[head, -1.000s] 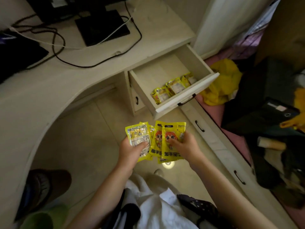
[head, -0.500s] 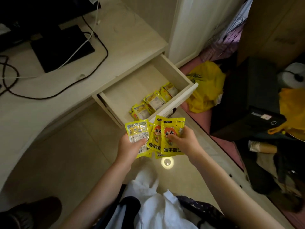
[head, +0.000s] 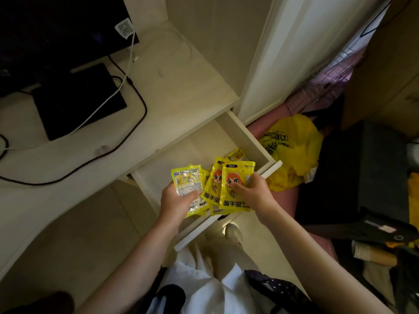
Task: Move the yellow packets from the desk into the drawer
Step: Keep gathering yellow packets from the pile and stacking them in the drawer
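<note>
Left hand (head: 175, 201) gripped fanned yellow packets (head: 189, 185); right hand (head: 250, 193) pinched second fan (head: 233, 189), both above open drawer (head: 247, 134). One packet in drawer (head: 235, 154) visible at back. No packets seen on table (head: 181, 91). Release remained, by judgement.

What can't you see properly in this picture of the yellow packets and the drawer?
Head view, the only one:
- Packets already in the drawer: all but one corner hidden by the held packets.
- How many packets the left hand and right hand hold: they overlap.
- Small print on the left packet: too small.
- Monitor: cut off by the edge.
</note>
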Available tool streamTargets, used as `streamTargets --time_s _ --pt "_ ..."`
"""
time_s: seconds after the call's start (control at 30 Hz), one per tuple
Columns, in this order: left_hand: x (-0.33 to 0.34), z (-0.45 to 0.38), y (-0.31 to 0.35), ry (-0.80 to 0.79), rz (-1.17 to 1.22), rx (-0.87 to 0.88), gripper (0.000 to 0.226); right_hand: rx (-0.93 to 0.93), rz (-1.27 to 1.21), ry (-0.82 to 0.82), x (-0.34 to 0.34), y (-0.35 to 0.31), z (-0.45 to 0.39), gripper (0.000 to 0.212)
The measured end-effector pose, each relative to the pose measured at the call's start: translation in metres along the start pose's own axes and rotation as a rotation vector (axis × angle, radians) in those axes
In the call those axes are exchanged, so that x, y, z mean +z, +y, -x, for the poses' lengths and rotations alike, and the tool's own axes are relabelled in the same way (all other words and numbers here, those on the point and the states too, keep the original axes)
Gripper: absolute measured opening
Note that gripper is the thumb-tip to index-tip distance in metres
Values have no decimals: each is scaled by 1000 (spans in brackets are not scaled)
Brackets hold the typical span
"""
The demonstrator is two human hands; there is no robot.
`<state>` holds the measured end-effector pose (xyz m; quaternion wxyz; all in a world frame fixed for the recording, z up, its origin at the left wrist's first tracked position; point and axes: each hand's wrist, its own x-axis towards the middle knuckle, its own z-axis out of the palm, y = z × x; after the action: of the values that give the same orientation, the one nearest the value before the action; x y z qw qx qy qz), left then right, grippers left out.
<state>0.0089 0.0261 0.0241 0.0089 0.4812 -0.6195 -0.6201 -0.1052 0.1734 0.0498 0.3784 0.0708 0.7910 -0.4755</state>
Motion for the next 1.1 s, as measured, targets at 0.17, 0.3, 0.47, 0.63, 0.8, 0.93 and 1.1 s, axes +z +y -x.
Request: streamTargets --time_s 0.17,0.3,0.47,0.63,0.8,0.93,1.1 --pt "22 -34 7 91 11 -74 25 -14 73 -95 -9 -22 -47 30" --pt "46 -55 11 191 59 -149 28 3 167 -172 -17 -36 -90 18" --pt "73 -86 7 301 136 -264 31 -27 283 -298 -18 -52 -142 12" --pt "88 -120 1 345 209 -333 27 6 351 -334 -3 -53 -192 21" --pt "82 -154 -1 429 274 -392 37 76 382 -374 25 -51 -241 33" --pt "81 -181 0 451 396 -407 39 90 418 -365 45 -54 -268 46" --pt "84 -204 -11 395 347 -452 27 86 555 -397 48 -53 -289 39"
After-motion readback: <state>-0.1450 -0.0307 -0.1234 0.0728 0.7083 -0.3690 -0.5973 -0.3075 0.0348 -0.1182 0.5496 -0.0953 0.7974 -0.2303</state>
